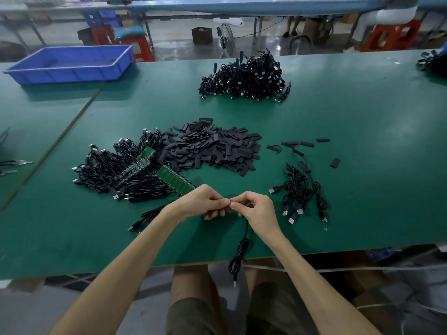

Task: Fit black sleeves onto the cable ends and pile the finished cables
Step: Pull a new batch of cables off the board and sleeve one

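While fingertips meet, step: sleeving one cable (242,250) end, I judge.
Left hand (205,204): pinches that end; sleeve hidden.
Right hand (256,206): pinches cable, nearer than sleeve heap (212,146), dangling off table (362,117).
Next: push sleeve home, then pile.

No text, label or number can be read anywhere.

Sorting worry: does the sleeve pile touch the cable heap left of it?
Touching. Head view: the sleeve pile overlaps the cable heap at their shared edge.
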